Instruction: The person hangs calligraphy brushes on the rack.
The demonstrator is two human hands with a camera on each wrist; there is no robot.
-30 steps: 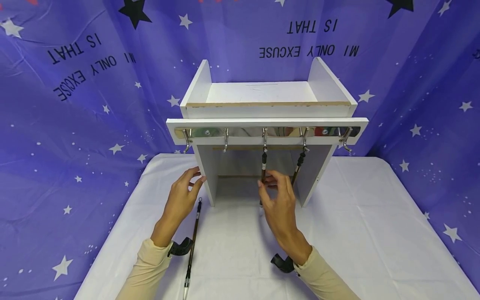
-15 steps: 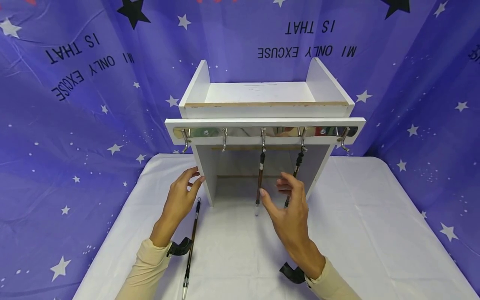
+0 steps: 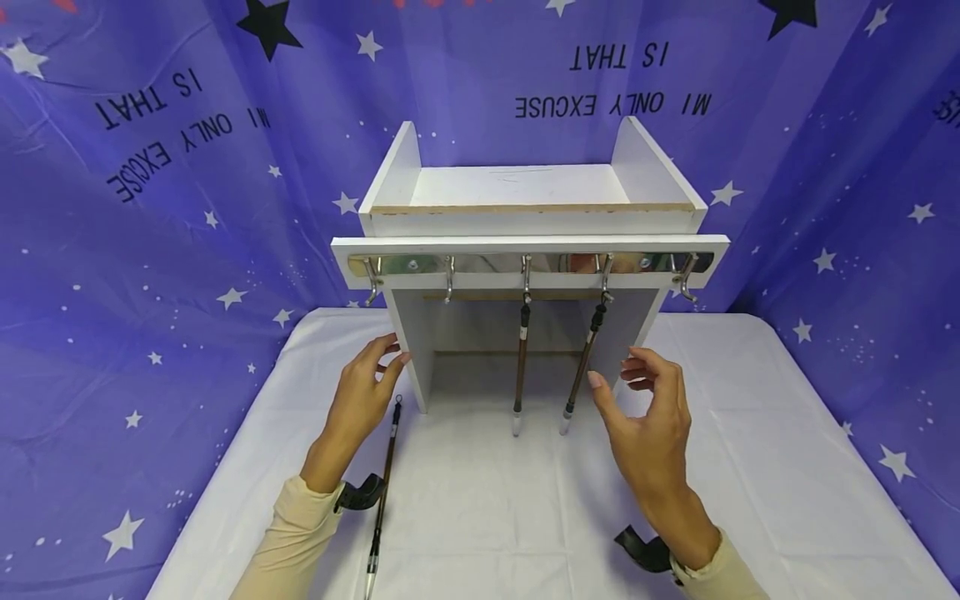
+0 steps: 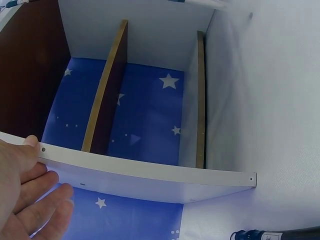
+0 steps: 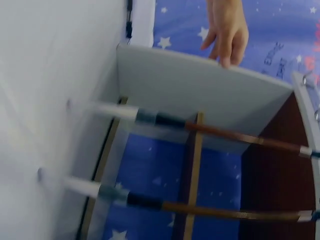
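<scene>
A white wooden shelf unit (image 3: 536,222) stands on the table, with a hook rail (image 3: 487,263) along its front. Two calligraphy brushes with brown handles and white tips hang bristles down: one brush (image 3: 521,358) from the middle hook, the other brush (image 3: 582,358) from the hook to its right, slightly slanted. My left hand (image 3: 358,402) touches the front edge of the left side panel (image 4: 145,170), its fingers loose. Just right of the hanging brushes is my right hand (image 3: 651,425), fingers apart and holding nothing. A third brush (image 3: 386,483) lies on the table beside my left wrist.
The white-covered table (image 3: 750,467) extends to both sides of the unit. Metal hooks (image 3: 450,279) stick out from the rail. Blue curtains (image 3: 480,75) with stars hang behind and at the sides. Each wrist carries a black mount (image 3: 642,550).
My right hand has let go of the middle brush and moved right, past the second brush. Both hanging brushes are now in full sight. My left hand has stayed at the panel.
</scene>
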